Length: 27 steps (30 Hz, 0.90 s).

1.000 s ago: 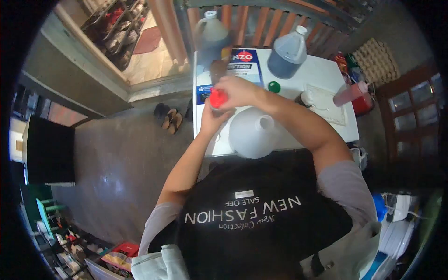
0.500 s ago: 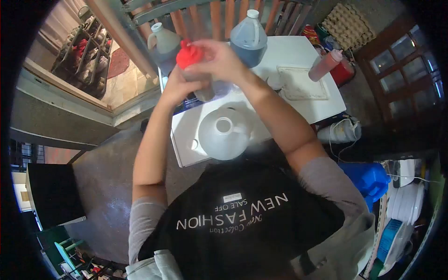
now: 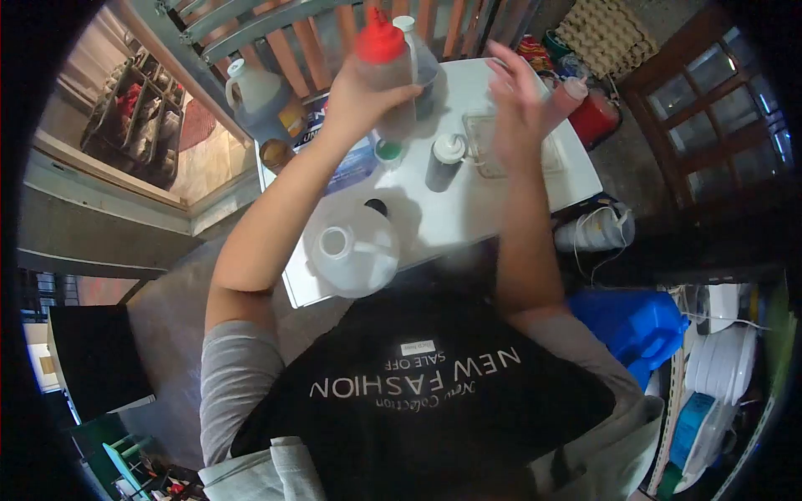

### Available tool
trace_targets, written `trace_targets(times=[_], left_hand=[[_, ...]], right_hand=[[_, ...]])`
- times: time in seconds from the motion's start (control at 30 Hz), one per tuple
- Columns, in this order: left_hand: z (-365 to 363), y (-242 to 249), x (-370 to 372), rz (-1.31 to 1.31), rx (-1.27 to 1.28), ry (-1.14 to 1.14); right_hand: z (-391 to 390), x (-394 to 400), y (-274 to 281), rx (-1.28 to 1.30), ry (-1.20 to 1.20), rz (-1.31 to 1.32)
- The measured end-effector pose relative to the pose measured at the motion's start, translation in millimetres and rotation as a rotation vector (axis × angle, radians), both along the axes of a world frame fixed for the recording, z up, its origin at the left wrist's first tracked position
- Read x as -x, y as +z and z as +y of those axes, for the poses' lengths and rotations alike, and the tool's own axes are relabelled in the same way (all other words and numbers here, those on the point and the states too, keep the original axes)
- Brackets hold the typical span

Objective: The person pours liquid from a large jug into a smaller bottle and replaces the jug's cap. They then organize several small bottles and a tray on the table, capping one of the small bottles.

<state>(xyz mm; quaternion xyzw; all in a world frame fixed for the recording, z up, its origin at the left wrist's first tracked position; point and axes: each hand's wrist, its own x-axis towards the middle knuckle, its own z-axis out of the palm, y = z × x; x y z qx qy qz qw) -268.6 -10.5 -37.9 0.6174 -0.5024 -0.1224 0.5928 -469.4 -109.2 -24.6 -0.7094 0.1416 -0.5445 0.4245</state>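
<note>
My left hand (image 3: 355, 104) is wrapped round a clear squeeze bottle with a red nozzle cap (image 3: 383, 43), held upright above the far part of the white table (image 3: 434, 225). My right hand (image 3: 514, 104) is raised empty with its fingers apart, in front of a pinkish squeeze bottle (image 3: 566, 98). Below it lies a white tray (image 3: 480, 142), partly hidden by the forearm. A small squeeze bottle with a white cap and dark contents (image 3: 446, 163) stands between my hands. Nearer to me is an uncapped translucent jug (image 3: 355, 259).
A jug of dark liquid (image 3: 263, 100) stands at the far left, and another jug (image 3: 424, 67) is partly behind the held bottle. A small cup with green in it (image 3: 388, 152) is on the table. Wooden slats (image 3: 305, 58) border the far side; a red container (image 3: 597, 121) sits beyond the right edge.
My right hand has let go of the red-capped bottle and moved right, opening. My left hand has lifted that bottle farther away and slightly right. The view has shifted a little.
</note>
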Motion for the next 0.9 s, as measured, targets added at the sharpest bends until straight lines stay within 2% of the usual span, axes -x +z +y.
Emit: trace_targets(times=[0.03, 0.1, 0.17, 0.23, 0.3, 0.33, 0.4, 0.47, 0.53, 0.57, 0.6, 0.67, 0.7, 0.8, 0.87, 0.9], left_hand=[[-7.0, -3.8, -5.4, -0.007, 0.003, -0.020], [-15.3, -2.9, -10.4, 0.065, -0.008, -0.073], [-26.8, -4.8, -13.5, 0.195, -0.063, -0.130], [-42.8, -3.6, -6.9, 0.221, -0.069, -0.163], [-61.8, -2.7, 0.0, 0.243, -0.076, -0.200], [-73.4, -3.8, 3.4, 0.211, -0.119, -0.213], [-95.4, -7.9, 11.6, 0.176, -0.163, -0.230], [-120.4, -16.7, 19.2, 0.205, -0.259, -0.275], [-146.1, -27.8, 27.5, 0.225, -0.213, -0.275], [-154.9, -29.3, 33.0, 0.240, -0.228, -0.308], [-163.0, -31.1, 38.8, 0.257, -0.242, -0.340], [-215.4, -91.2, 37.6, 0.275, -0.242, -0.280], [-235.1, -110.2, 37.9, 0.284, -0.245, -0.211], [-244.4, -109.9, 60.0, 0.184, -0.385, -0.208], [-256.4, -128.7, 74.8, 0.148, -0.384, -0.143], [-268.4, -157.0, 77.8, 0.198, -0.297, -0.156]], right_hand=[[-17.6, 20.6, -20.5, -0.102, 0.063, -0.045], [-70.4, 50.3, -98.6, -0.170, 0.005, 0.236], [-72.3, 66.4, -153.0, -0.416, 0.177, 0.543], [-50.6, 50.5, -181.5, -0.197, 0.280, 0.566], [-15.4, 22.5, -182.7, 0.098, 0.065, 0.467], [-15.2, 15.9, -185.1, 0.097, 0.059, 0.464], [-20.3, 11.1, -191.3, -0.251, 0.202, 0.354], [-30.0, 18.5, -181.5, -0.245, 0.164, 0.310], [-48.1, 37.8, -155.9, -0.330, 0.045, 0.303], [-59.2, 49.2, -142.5, -0.236, -0.167, 0.406], [-78.6, 56.3, -143.2, -0.261, -0.106, 0.279], [-126.9, 76.8, -130.1, -0.321, -0.036, 0.114], [-149.1, 81.6, -135.9, -0.317, -0.039, 0.114], [-193.4, 85.8, -155.3, -0.257, -0.096, 0.116], [-205.0, 86.8, -153.8, -0.061, -0.300, 0.376], [-206.9, 85.2, -155.7, -0.062, -0.300, 0.376]])
